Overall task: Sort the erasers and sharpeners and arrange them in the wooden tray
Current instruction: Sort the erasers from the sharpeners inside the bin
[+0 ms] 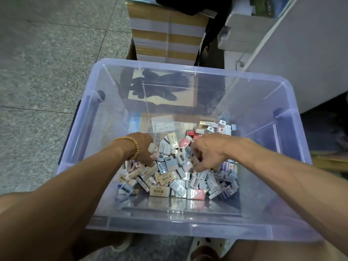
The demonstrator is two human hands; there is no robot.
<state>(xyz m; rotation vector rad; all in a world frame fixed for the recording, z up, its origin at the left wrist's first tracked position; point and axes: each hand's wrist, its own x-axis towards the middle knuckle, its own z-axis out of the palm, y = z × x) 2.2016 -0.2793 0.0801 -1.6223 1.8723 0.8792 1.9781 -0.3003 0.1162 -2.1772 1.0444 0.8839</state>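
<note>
Right now the fingers of the left hand (144,147) are curled down into the pile, and a small pale wrapped piece (151,147) shows against them at the hand's three o'clock edge; they look pinched on it, though the fingertips are buried and the grip is hard to read fully. Over on the other side, the right hand (209,152) has its fingers bent and dug in among the packets, thumb and forefinger closing on a pale pink piece (188,166) at its seven o'clock. A string of tan wooden beads (134,146) circles the left wrist.

Between the two hands sits a cluster of grey and white sharpeners (170,162), each in clear wrap. At six o'clock from the hands lie beige boxed erasers with printed characters (159,191), one flat against the near wall, and beside it a red wrapped eraser (195,194). Another red packet (185,142) stands at twelve o'clock from the gap between the hands, with a beige one (173,140) touching it. Blue and white packets (228,166) spill out at the right hand's four o'clock.

All of it lies loose and mixed in the bottom of a translucent bluish plastic storage tub (188,230), both forearms reaching over its near rim. Beyond the tub at twelve o'clock rise stacked cardboard cartons (165,38); speckled floor tiles (47,63) spread to nine o'clock, and a white panel (310,53) leans at two o'clock.
</note>
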